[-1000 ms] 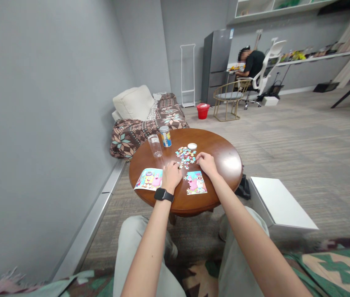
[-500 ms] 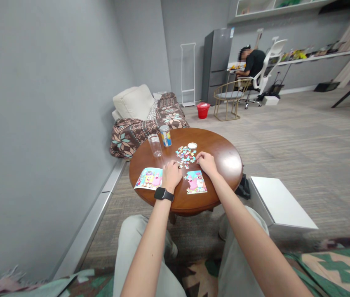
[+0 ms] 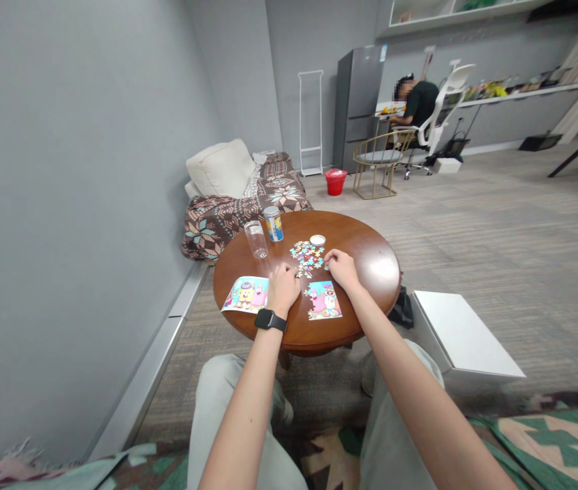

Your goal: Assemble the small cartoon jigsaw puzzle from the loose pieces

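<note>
A pile of loose jigsaw puzzle pieces (image 3: 307, 253) lies on the round wooden table (image 3: 350, 231). My right hand (image 3: 340, 267) is at the pile's right edge, fingers bent and pinched, with a small light-blue puzzle piece (image 3: 326, 267) at the tips. Resting on the table left of the pile is my left hand (image 3: 283, 286), fingers loosely stretched forward and partly hidden by its own back. It covers the right edge of a printed cartoon picture sheet (image 3: 246, 294). Between my forearms sits a joined section of the puzzle (image 3: 325, 301), its left edge jagged.
A clear glass (image 3: 257, 241) and a printed can (image 3: 274, 226) stand at the table's back left. A round lid (image 3: 318, 240) lies behind the pieces. Right of the table is a white box (image 3: 465, 333). Farther off, a person (image 3: 419, 102) sits bent over a desk.
</note>
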Tool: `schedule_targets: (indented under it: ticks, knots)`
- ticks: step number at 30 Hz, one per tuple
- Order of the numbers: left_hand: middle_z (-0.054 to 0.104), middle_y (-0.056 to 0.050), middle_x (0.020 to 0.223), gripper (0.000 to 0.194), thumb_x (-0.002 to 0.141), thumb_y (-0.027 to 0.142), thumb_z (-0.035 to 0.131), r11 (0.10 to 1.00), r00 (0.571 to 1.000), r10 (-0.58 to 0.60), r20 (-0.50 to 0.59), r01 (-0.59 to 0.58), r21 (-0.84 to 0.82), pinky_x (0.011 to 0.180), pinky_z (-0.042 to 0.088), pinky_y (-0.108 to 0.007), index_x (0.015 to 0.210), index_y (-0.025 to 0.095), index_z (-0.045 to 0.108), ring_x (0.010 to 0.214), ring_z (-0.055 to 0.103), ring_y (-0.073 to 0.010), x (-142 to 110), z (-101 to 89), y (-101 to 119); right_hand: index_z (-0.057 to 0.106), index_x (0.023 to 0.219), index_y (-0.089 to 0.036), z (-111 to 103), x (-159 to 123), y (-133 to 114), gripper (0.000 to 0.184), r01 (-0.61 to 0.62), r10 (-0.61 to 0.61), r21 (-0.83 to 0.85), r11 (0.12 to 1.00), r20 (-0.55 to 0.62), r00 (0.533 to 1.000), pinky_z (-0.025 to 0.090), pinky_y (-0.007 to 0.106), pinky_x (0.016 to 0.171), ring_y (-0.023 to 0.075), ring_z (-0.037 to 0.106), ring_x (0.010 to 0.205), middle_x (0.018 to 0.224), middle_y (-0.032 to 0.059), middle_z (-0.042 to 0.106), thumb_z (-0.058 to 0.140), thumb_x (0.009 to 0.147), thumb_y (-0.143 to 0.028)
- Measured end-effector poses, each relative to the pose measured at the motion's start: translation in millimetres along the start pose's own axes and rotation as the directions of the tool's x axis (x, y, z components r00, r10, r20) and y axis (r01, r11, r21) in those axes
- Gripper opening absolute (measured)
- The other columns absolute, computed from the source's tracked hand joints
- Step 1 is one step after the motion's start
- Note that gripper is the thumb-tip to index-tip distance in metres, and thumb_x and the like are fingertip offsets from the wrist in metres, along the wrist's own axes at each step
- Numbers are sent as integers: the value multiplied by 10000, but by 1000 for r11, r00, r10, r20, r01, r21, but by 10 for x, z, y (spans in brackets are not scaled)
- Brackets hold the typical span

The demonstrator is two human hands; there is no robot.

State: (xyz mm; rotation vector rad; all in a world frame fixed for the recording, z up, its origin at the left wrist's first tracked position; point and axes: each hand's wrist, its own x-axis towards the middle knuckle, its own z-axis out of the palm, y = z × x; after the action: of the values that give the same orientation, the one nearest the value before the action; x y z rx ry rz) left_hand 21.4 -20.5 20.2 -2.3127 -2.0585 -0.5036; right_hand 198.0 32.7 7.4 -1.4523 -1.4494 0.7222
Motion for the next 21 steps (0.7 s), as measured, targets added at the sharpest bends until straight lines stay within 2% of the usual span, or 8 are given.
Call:
schedule_targets:
  ticks: [17,21]
  knots:
    - [623,-110,1140,302,938,165,465,999,1000,-29,-9,29,22,947,439,-364,1162,192,666,1118,552,-250,-8,-23,15,603,676,-224,-20,-31,-54,198,-21,20,5,1000,26,999,440,265,680,169,603,666,660,-9,670,440,676,-112]
    - [637,-114,1138,248,923,132,464,1000,999,-29,-27,28,-12,953,440,-362,1088,167,645,1102,570,-243,-1,-13,7,605,664,-228,-15,-27,-47,193,-9,9,6,1000,20,1000,449,265,676,170,605,671,649,-7,665,442,665,-125]
